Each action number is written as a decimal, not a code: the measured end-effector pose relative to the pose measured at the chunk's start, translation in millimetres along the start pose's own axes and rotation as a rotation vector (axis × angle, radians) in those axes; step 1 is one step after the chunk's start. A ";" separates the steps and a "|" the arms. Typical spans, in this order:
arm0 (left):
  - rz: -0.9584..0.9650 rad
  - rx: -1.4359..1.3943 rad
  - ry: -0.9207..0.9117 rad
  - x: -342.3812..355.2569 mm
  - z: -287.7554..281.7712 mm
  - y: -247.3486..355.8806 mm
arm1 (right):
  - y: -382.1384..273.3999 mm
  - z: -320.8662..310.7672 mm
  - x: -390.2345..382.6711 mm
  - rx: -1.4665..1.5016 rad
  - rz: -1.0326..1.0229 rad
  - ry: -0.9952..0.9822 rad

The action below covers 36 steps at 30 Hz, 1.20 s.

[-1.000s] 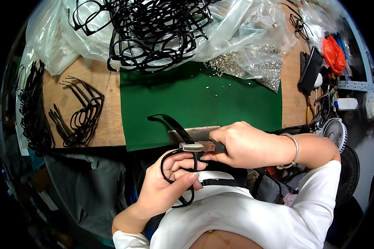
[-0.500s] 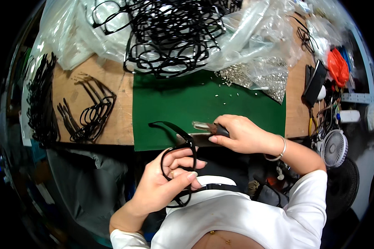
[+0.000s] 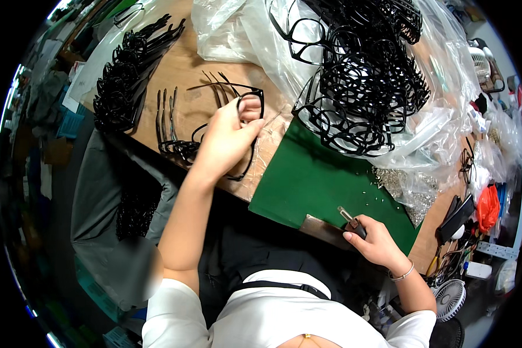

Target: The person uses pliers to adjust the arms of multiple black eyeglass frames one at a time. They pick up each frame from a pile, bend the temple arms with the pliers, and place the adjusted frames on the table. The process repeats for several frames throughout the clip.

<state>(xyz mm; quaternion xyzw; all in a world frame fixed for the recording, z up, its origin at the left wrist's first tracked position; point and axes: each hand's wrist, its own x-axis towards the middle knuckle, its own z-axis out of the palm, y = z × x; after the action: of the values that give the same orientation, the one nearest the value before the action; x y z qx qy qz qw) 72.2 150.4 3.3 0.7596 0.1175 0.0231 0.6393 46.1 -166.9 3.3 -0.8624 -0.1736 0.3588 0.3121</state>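
My left hand (image 3: 229, 136) reaches out over the wooden table (image 3: 182, 69) and grips a black eyeglass frame (image 3: 246, 95), held at the row of finished frames (image 3: 177, 136) lying there. My right hand (image 3: 374, 240) rests at the near edge of the green mat (image 3: 319, 180), fingers closed around a small dark hand tool (image 3: 351, 220) whose tip points up over the mat. A small wooden block (image 3: 325, 231) lies just left of that hand.
A big heap of black frames (image 3: 365, 75) fills a clear plastic bag (image 3: 441, 133) at the back. Another pile of folded black frames (image 3: 124, 81) lies at the far left. A bag of small metal screws (image 3: 409, 191), a small fan (image 3: 449, 298) and clutter stand right.
My left hand has carried the black frame from in front of my body out to the left, over the row of frames. My right hand stays at the mat's edge with the tool.
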 end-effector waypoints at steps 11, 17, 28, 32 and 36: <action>0.235 1.327 0.153 -56.1 -51.1 -35.8 | -4.6 -0.2 4.2 -0.033 -0.004 -0.003; 0.374 1.278 0.213 -84.3 -47.4 -46.4 | -2.3 8.4 0.9 -0.075 -0.032 0.086; 0.341 1.583 0.329 -50.7 -123.7 -25.8 | -5.6 11.4 -1.8 -0.056 -0.042 0.137; 0.168 1.735 0.529 -12.2 -185.2 -44.8 | -9.5 13.3 0.0 -0.075 -0.019 0.143; 0.217 1.665 0.616 21.8 -201.3 -71.2 | -2.6 11.9 0.5 -0.009 0.019 0.191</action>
<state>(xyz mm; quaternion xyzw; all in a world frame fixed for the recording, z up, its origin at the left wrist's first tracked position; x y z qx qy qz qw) 45.5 360.4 -32.2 0.9446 0.1899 0.1936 -0.1849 37.6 -159.7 -1.8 -0.8956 -0.1365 0.2769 0.3202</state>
